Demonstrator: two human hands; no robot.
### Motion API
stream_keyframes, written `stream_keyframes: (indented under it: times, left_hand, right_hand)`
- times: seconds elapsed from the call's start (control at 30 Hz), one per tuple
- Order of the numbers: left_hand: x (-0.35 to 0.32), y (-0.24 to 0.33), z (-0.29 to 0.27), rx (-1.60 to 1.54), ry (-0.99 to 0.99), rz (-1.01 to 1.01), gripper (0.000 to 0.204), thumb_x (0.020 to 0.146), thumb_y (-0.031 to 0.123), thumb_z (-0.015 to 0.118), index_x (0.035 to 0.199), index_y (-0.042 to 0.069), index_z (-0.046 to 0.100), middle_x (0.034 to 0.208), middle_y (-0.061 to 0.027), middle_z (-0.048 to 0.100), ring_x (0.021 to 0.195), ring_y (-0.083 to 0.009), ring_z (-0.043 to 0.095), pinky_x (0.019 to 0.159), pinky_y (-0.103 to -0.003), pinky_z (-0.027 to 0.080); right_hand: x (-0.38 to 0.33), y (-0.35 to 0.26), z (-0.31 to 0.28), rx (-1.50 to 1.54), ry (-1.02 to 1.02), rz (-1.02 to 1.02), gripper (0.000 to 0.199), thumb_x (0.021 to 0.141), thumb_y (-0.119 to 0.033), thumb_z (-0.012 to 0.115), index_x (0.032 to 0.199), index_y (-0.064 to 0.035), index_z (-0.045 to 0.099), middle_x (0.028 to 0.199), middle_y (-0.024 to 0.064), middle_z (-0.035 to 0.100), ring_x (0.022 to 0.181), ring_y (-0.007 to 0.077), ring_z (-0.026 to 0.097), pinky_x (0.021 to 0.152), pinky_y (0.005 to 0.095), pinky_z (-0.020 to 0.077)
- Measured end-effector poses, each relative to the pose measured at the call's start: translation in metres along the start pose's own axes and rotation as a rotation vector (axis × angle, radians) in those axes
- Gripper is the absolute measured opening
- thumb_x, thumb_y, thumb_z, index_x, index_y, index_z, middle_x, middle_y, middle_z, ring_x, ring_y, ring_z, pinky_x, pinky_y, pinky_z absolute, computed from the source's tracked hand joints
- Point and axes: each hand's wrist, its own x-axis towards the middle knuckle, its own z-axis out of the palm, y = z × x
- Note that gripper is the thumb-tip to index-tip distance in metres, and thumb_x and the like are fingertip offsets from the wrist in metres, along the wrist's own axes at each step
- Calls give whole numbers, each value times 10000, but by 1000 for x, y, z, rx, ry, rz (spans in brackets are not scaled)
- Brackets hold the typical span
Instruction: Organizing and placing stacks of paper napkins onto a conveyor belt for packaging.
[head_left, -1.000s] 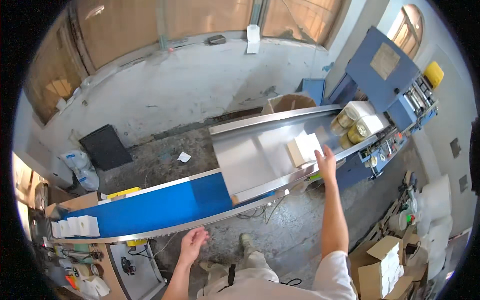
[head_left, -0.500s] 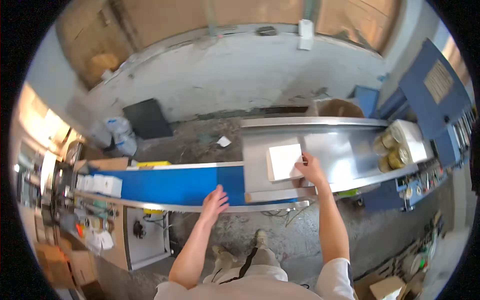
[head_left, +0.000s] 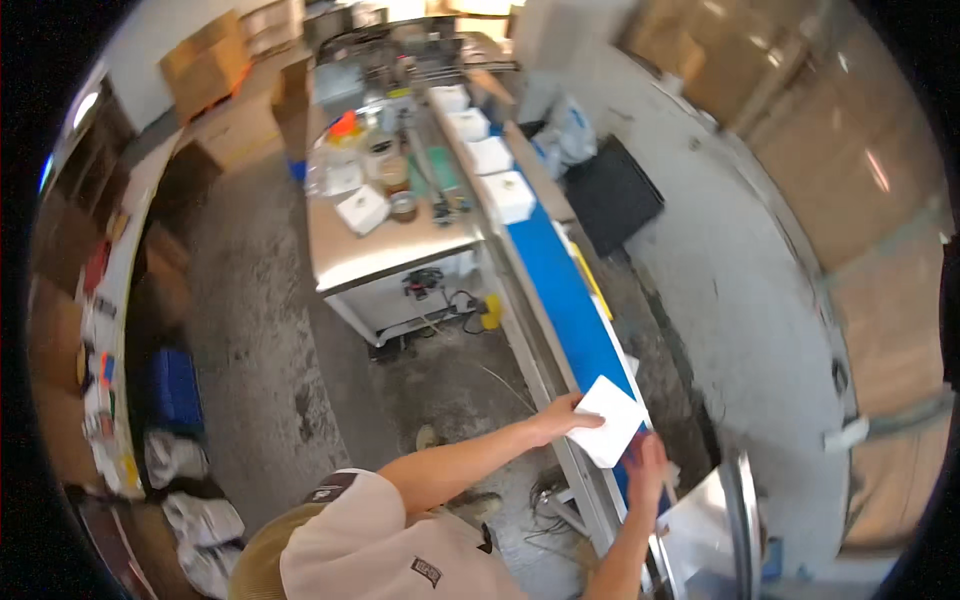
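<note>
Head view, low centre-right of frame. One flat white packet point(head_left: 611, 421) is held over the near end of the blue conveyor belt point(head_left: 560, 275). It sits as a tilted diamond, one corner toward the top of the frame and one toward the bottom; its long axis runs roughly from upper left to lower right, across the belt's line.

Left hand point(head_left: 560, 414): fingers closed on the packet's left edge, thumb side on top. Right hand point(head_left: 645, 468): at the packet's lower right corner, touching it; whether the fingers are curled under it, cannot tell.

Count on the belt farther up, upper centre of frame: four white boxes point(head_left: 508, 196) in a row, spaced apart, all lying along the belt.

Left of the belt, a steel worktable point(head_left: 385, 250) with one small white box point(head_left: 362, 209) and some jars. Lower right: a shiny metal chute point(head_left: 715, 525), just beside the right hand.
</note>
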Motion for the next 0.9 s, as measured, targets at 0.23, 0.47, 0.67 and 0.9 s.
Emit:
stream_keyframes:
  times: [0.23,0.47,0.67,0.9]
  left_hand:
    - [-117,102,-178,46,250,155,695,778,272,809,1307,-46,491,1179,-126,626,1074,-202,604,922,-342,479]
    - [-190,164,-284,177,539,355,635,815,221,780,1307,-43,477,1173,-128,623,1047,-188,609,911,-330,486]
    - [-203,201,-393,-16,840,265,615,902,350,700,1334,-27,477,1102,-95,664,978,-166,639,828,-336,517]
    - [-102,294,-573,897,1133,-84,727,801,375,742,1358,-14,486,1284,-211,590,1196,-351,567,1011,-423,449]
  right_hand:
    - [32,0,263,374,-612,333,909,908,-712,400,1482,-15,295,1481,158,417,1340,315,441,1103,463,354]
    - [47,-18,438,-167,-714,5,503,805,37,708,1271,25,518,1162,108,642,1039,192,635,882,320,526]
    - [103,-14,523,-164,-758,-22,481,797,16,724,1234,24,524,1123,107,655,1014,189,639,882,310,509]
    - [211,36,564,-146,-676,151,490,758,21,728,1205,5,525,1120,97,648,1034,188,632,910,329,499]
